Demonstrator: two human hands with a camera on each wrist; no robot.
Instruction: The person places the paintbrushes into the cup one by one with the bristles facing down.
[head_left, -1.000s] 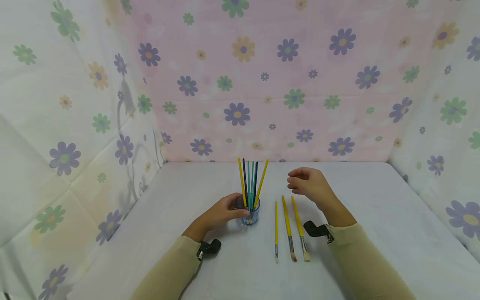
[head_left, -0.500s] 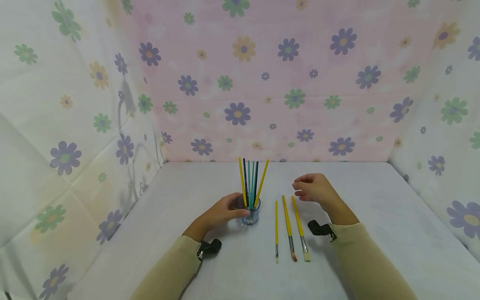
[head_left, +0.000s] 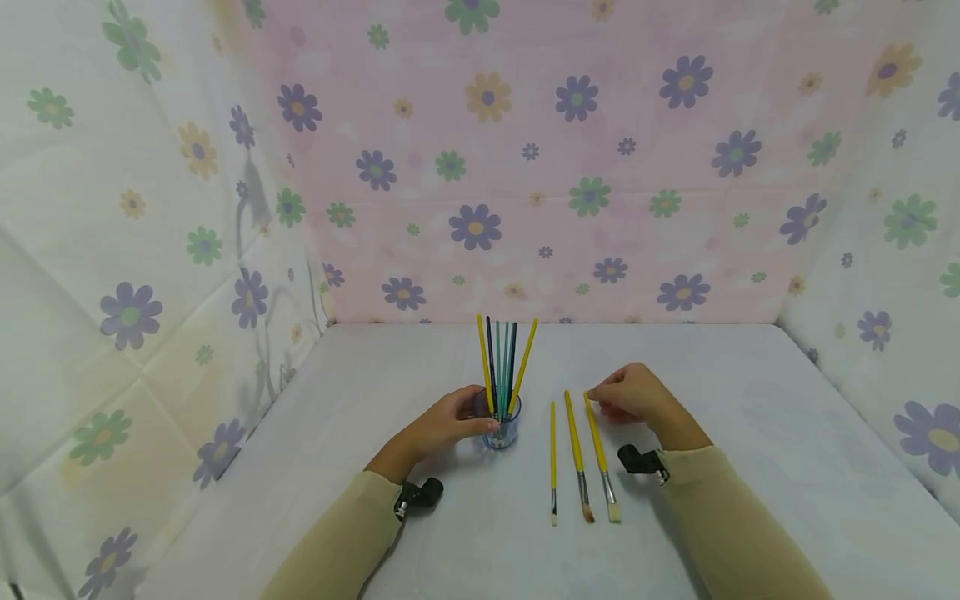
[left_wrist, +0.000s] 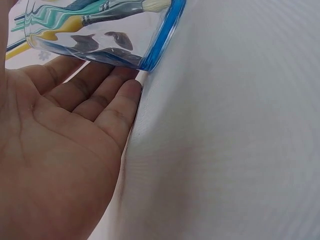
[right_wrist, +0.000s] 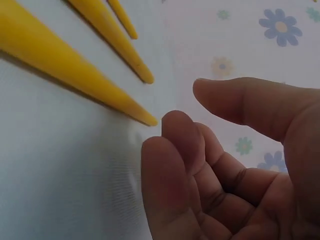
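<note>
A clear glass [head_left: 510, 435] with a blue base stands upright, holding several paintbrushes with yellow, teal and dark handles, bristles down. My left hand [head_left: 448, 422] grips it from the left, thumb in front and fingers curved behind. To its right, three yellow-handled paintbrushes lie side by side, bristles toward me: a thin one [head_left: 552, 446], a middle one [head_left: 573, 433] and a wide flat one [head_left: 596, 437]. My right hand [head_left: 637, 396] is at the flat brush's handle end. In the right wrist view, thumb and fingers are apart, just off that handle tip [right_wrist: 142, 116], holding nothing.
A white-covered table [head_left: 405, 350] lies under everything. Floral cloth [head_left: 532, 167] hangs behind and along both sides. Each wrist wears a dark camera mount, such as the right one [head_left: 637, 458]. Cables show faintly behind the left cloth [head_left: 150, 375].
My right hand first moved slightly right, then lowered toward the flat paintbrush's handle end, its fingers drawing closer together. My left hand stays on the glass, and the brushes have not moved.
</note>
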